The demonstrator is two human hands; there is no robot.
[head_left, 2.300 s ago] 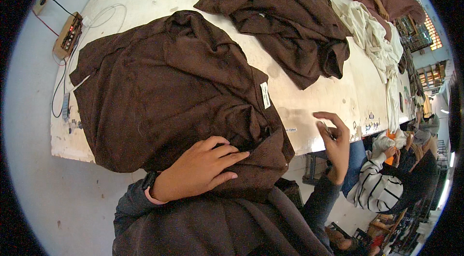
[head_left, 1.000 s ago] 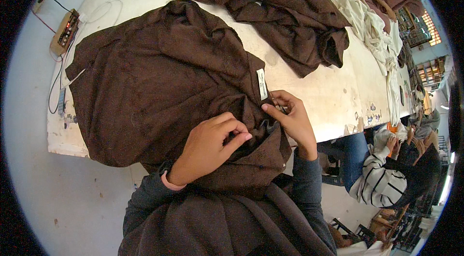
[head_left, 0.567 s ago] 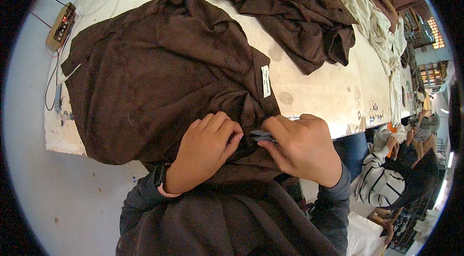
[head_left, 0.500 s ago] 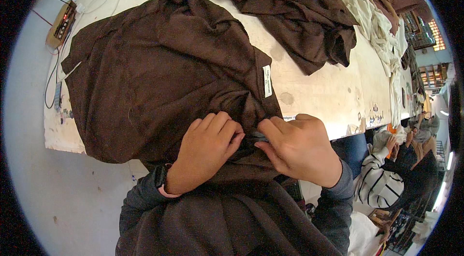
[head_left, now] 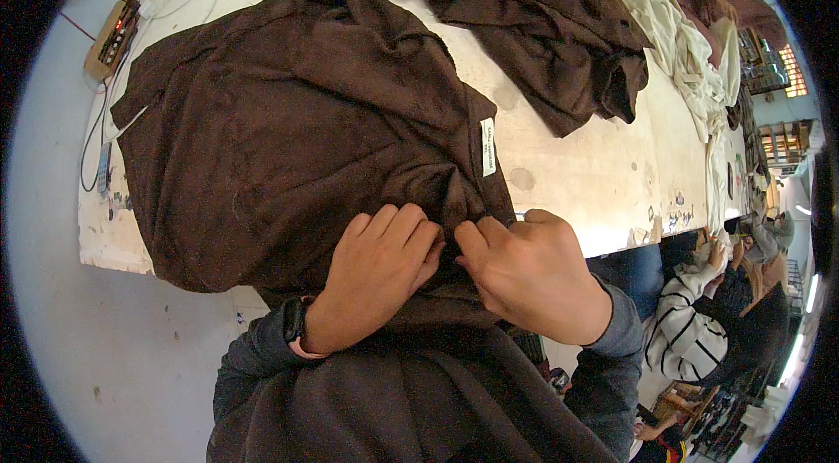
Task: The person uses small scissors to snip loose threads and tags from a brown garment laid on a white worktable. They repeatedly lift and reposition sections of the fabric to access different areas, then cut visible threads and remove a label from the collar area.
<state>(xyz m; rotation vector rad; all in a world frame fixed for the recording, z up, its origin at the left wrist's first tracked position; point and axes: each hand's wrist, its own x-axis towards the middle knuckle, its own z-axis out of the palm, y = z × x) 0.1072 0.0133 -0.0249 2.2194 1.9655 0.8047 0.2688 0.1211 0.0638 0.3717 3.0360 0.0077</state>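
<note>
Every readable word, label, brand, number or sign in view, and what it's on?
White rectangular label on the nearer dark brown cloth: dark print, small and grainy, not quoted.
Dark marks on the near edge of the pale flat tabletop, at right: too small to read.
Grey rectangular keypad-like device, tabletop's left end: any markings too small to read.

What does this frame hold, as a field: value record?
left hand: curled on near brown garment, grip hidden
right hand: on same garment, close beside left; grip hidden
white label: at garment's right edge
second brown garment: crumpled on pale table
far right: cream fabric; co-worker in striped top
</note>
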